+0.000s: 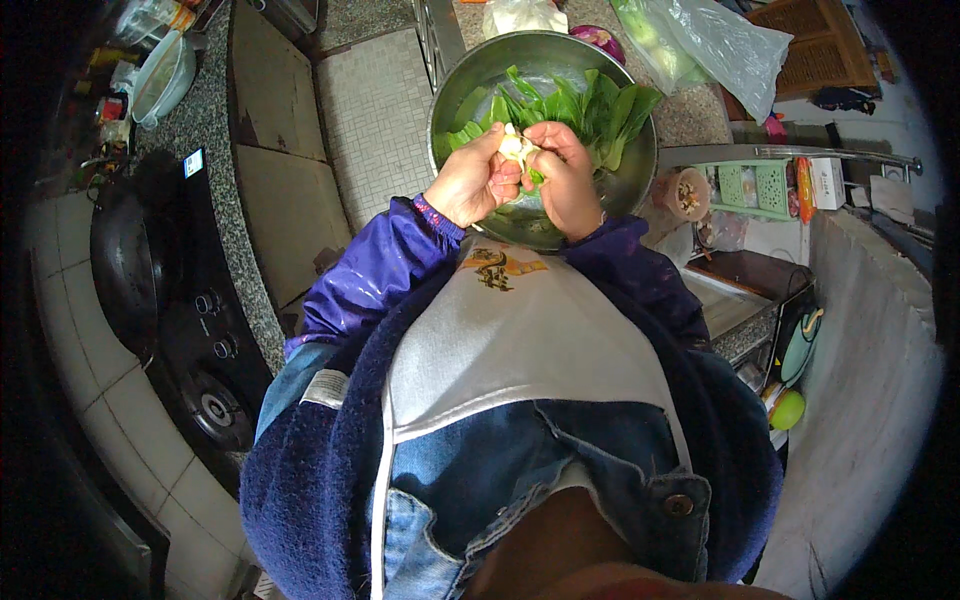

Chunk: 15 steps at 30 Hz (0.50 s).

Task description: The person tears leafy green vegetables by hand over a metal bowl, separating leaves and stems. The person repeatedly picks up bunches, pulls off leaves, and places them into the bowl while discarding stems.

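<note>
My left hand and my right hand meet over a large metal basin. Pinched between their fingers is the pale base of a leafy green vegetable, perhaps bok choy. My fingers hide part of it. Loose green leaves lie inside the basin beyond my hands, and some at the right lean over its rim. Purple sleeve covers reach down to both wrists.
A wok sits on the black gas stove at the left. Beyond the basin are a purple vegetable and plastic bags on the counter. A pink container of scraps stands right of the basin, beside a green basket.
</note>
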### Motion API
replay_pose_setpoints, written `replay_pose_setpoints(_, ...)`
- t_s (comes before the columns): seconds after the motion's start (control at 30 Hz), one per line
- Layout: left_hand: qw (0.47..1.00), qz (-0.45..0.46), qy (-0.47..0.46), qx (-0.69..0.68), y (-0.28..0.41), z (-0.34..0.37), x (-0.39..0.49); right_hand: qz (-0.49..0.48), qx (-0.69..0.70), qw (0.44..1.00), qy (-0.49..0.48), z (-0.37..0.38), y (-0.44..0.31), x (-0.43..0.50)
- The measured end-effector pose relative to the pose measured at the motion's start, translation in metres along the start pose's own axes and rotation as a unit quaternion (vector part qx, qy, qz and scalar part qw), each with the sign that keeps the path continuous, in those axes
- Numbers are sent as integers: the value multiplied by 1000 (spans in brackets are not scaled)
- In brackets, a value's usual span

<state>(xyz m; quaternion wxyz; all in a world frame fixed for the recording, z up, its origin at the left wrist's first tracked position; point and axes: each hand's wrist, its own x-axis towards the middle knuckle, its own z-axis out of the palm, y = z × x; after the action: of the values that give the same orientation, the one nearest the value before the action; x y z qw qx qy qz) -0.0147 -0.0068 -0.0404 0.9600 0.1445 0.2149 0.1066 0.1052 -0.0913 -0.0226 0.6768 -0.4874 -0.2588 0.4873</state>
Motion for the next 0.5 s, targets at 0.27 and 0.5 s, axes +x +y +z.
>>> replay_pose_setpoints(0.27, 973, 102, -39, -204, 12, -12, -4, 15, 102, 994, -29, -27, -3, 1)
replay_pose_setpoints(0.5, 817, 399, 196, 369, 23, 9, -27, -149, -427, 889, -77, -63, -5, -7)
